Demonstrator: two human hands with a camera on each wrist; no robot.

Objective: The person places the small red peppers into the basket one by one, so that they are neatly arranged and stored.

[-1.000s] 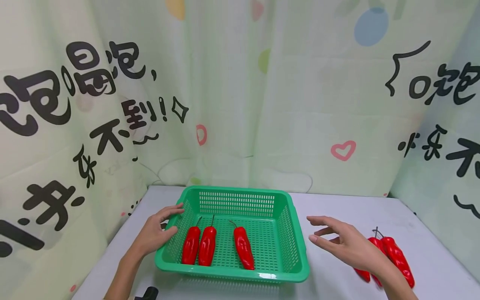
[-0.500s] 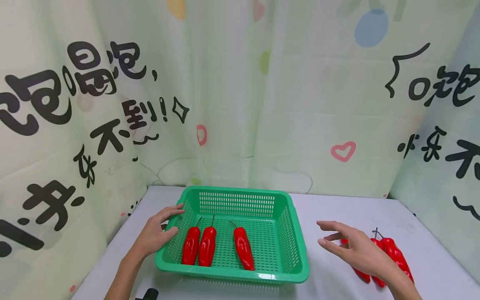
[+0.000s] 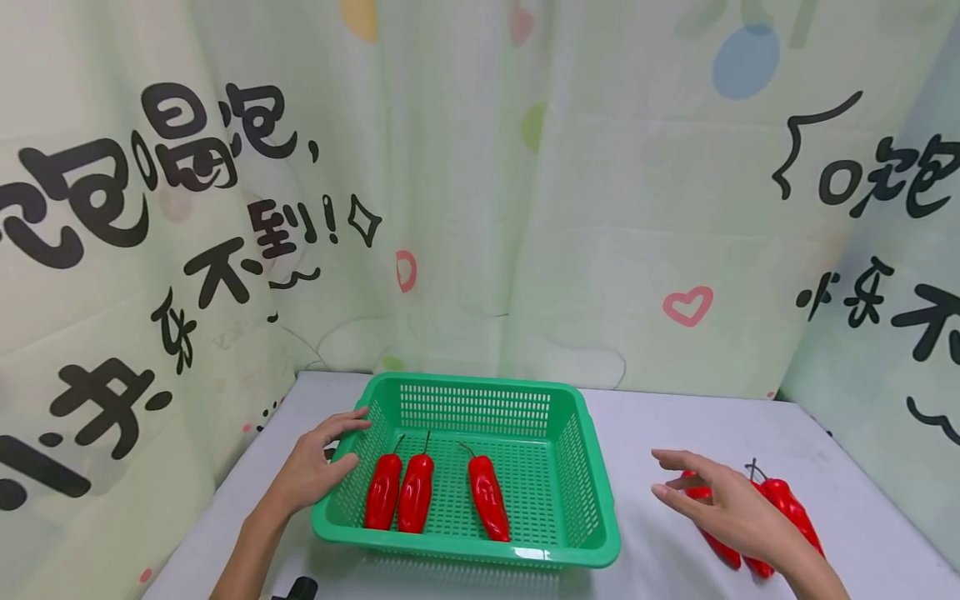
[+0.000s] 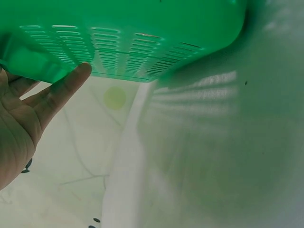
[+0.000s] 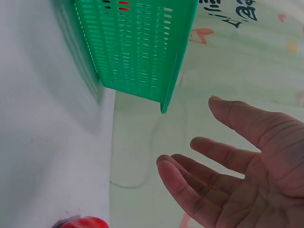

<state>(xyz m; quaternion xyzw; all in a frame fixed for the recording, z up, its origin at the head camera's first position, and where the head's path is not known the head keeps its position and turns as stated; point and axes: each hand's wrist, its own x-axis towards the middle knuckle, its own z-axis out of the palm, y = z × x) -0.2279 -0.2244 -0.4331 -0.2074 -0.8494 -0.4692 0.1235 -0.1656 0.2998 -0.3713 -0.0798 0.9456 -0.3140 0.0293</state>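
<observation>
A green slotted plastic basket (image 3: 525, 546) stands on the white table, with three red chili peppers (image 3: 415, 493) lying in its left and middle part. My left hand (image 3: 315, 467) is at the basket's left rim with fingers extended; in the left wrist view a straight finger touches the slotted outer wall (image 4: 111, 52). To the right of the basket, my right hand (image 3: 723, 500) is held over a small group of red chili peppers (image 3: 787, 508) and partly hides them. Its fingers (image 5: 183, 185) are loosely bent, apart from the thumb, with nothing between them.
A pale curtain (image 3: 600, 208) with black lettering and coloured shapes encloses the table (image 3: 645, 408) at the back and both sides. A small black object (image 3: 300, 588) shows at the bottom edge near the left forearm.
My right hand has moved to the right and slightly down, away from the basket and over the loose chili peppers. The left hand and the basket have stayed in place.
</observation>
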